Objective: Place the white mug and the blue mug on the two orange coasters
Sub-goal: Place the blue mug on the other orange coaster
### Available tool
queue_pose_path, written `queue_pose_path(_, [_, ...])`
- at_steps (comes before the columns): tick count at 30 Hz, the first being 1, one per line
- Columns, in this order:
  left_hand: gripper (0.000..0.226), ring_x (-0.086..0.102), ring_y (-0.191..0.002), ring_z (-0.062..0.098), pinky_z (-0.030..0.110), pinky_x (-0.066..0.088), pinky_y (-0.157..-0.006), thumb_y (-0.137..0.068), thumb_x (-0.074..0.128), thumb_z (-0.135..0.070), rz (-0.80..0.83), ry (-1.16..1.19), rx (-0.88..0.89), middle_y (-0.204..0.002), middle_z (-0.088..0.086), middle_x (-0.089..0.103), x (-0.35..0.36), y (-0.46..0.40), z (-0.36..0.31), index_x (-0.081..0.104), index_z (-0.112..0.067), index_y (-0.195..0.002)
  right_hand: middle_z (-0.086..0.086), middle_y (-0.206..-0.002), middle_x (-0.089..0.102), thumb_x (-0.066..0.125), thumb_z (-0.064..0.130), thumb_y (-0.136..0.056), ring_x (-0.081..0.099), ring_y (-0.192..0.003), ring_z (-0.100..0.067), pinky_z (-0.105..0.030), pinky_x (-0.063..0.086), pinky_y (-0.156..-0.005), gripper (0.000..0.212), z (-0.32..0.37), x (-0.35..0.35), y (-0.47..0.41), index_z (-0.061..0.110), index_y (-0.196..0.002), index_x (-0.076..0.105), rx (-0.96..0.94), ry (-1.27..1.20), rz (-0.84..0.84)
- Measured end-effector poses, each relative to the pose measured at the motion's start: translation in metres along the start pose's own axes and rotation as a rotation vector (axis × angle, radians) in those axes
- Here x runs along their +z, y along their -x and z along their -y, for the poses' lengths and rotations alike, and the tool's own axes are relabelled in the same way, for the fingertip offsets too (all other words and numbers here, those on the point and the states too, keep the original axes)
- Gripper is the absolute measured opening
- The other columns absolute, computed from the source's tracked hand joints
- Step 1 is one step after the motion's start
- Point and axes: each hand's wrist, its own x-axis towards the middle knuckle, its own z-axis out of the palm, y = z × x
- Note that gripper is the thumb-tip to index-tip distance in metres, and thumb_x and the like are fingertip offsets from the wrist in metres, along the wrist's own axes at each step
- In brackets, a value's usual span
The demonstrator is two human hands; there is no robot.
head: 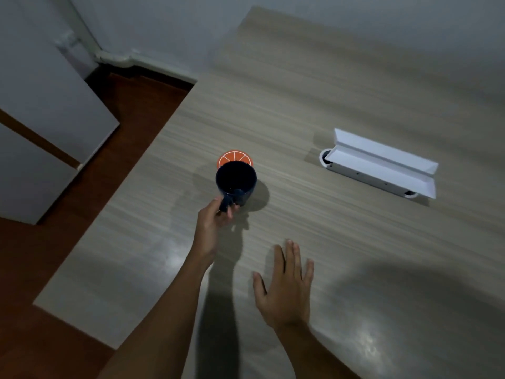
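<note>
Left hand [216, 217] grips blue mug [236, 183] by handle, near edge of 1 orange coaster [232, 157], not yet seated. Right hand [287, 283] spread flat, empty. White mug, coaster 2 not visible.

The blue mug [236, 183] is upright, its dark inside showing and its handle toward the viewer. Just behind it lies an orange coaster [232, 157] with white segment lines, partly hidden.
</note>
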Motion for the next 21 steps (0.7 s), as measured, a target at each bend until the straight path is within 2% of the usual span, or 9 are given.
queue_pose_path(4, [0.044,0.065,-0.098,0.028,0.031,0.05,-0.088,-0.083,0.051,-0.052,-0.004,0.018,0.023,-0.083,0.017,0.064,0.008,-0.013,0.004,0.057,-0.02,-0.053,-0.011,-0.168,0.023,0.037,0.065,-0.091,0.012,-0.157,-0.028,-0.06,0.01,-0.125,0.08,0.0,0.002,-0.001,0.016,-0.154,0.031,0.001,0.008,0.001])
queue_pose_path(6, [0.045,0.065,-0.094,0.024,0.028,0.05,-0.083,-0.089,0.049,-0.046,-0.007,0.037,0.019,-0.077,0.011,0.066,0.011,-0.018,0.003,0.057,-0.021,-0.052,-0.011,-0.167,0.024,0.039,0.064,-0.091,0.013,-0.157,-0.028,-0.061,0.013,-0.124,0.08,-0.001,0.002,-0.001,0.015,-0.153,0.033,-0.002,0.005,-0.011])
queue_pose_path(8, [0.048,0.065,-0.091,0.023,0.028,0.05,-0.084,-0.092,0.045,-0.041,-0.005,0.048,0.02,-0.069,0.002,0.067,0.013,-0.024,0.002,0.057,-0.021,-0.051,-0.011,-0.168,0.023,0.039,0.064,-0.091,0.012,-0.157,-0.027,-0.061,0.012,-0.124,0.08,-0.002,0.002,-0.001,0.015,-0.154,0.032,-0.006,0.007,-0.006])
queue_pose_path(12, [0.049,0.062,-0.095,0.029,0.036,0.047,-0.09,-0.095,0.042,-0.038,-0.002,0.045,0.034,-0.065,-0.003,0.067,0.013,-0.034,0.001,0.056,-0.022,-0.05,-0.01,-0.169,0.021,0.037,0.063,-0.092,0.009,-0.158,-0.026,-0.06,0.011,-0.125,0.079,-0.002,0.001,-0.001,0.015,-0.154,0.031,-0.009,0.007,-0.002])
queue_pose_path(14, [0.049,0.062,-0.094,0.029,0.038,0.047,-0.091,-0.094,0.042,-0.037,-0.012,0.032,0.028,-0.062,-0.005,0.067,0.013,-0.038,-0.001,0.056,-0.024,-0.049,-0.01,-0.168,0.022,0.038,0.062,-0.092,0.01,-0.158,-0.026,-0.06,0.012,-0.124,0.078,-0.002,0.001,-0.001,0.015,-0.154,0.032,-0.011,0.001,-0.01])
queue_pose_path(17, [0.048,0.065,-0.087,0.023,0.033,0.05,-0.087,-0.094,0.044,-0.036,-0.03,0.053,0.02,-0.06,-0.003,0.063,0.013,-0.045,-0.005,0.056,-0.024,-0.049,-0.011,-0.168,0.023,0.039,0.062,-0.092,0.01,-0.157,-0.026,-0.06,0.012,-0.124,0.078,-0.003,0.003,-0.001,0.014,-0.153,0.033,-0.014,-0.002,-0.016])
queue_pose_path(21, [0.047,0.064,-0.089,0.026,0.044,0.048,-0.096,-0.094,0.045,-0.035,-0.031,0.103,0.03,-0.058,-0.004,0.059,0.016,-0.055,-0.011,0.056,-0.026,-0.049,-0.01,-0.168,0.023,0.038,0.063,-0.092,0.011,-0.157,-0.026,-0.061,0.015,-0.124,0.079,-0.003,0.004,-0.001,0.014,-0.153,0.034,-0.012,-0.003,-0.01])
